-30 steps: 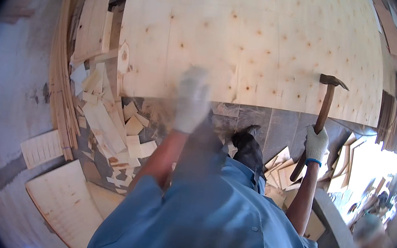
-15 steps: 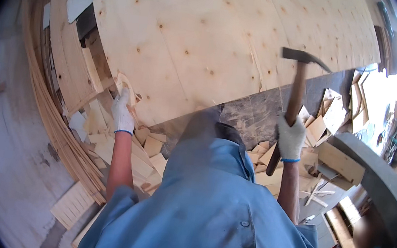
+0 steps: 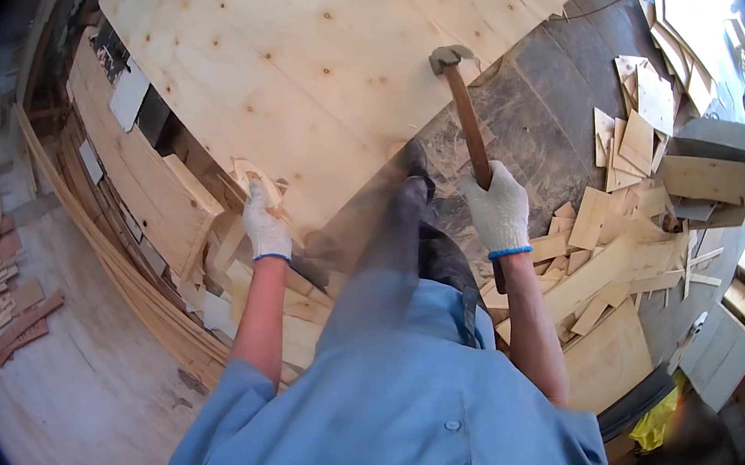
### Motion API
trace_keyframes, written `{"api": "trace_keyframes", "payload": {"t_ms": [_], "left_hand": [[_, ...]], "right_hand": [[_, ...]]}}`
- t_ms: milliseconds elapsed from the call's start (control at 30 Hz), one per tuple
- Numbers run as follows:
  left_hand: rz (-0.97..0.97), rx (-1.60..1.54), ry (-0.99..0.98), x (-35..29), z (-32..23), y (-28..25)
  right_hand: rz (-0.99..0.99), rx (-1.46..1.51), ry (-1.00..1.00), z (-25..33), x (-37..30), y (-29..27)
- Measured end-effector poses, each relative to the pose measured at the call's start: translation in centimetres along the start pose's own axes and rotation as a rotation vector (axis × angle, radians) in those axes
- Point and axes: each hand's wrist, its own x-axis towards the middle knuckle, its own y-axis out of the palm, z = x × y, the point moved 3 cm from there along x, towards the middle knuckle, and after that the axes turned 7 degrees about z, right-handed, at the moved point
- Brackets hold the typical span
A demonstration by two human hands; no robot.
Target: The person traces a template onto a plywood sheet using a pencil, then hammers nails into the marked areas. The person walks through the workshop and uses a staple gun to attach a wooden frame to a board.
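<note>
- At the near corner of the plywood sheet (image 3: 254, 60), spread ahead of the person, there's the left hand (image 3: 267, 225): thumb on top, other fingers mostly hidden, closure impossible to tell!
- Right hand (image 3: 496, 209) curled firmly round the hammer (image 3: 467, 119)!
- Corner-handling step, seemingly; next move likely calls for secure grip, hammer kept clear.
</note>
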Motion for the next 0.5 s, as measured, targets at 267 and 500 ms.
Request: {"api": "trace_keyframes", "payload": {"t_ms": [267,500], "left_hand": [[0.126,0.126,-0.038,0.1,-0.6,-0.8],[0.213,0.094,-0.111,1.2,0.1,-2.8]], "right_hand": [[-0.076,0.103,-0.007,-1.0,-2.6,2.5],[-0.139,0.208,-0.055,1.5,-7.1,5.7]]}}
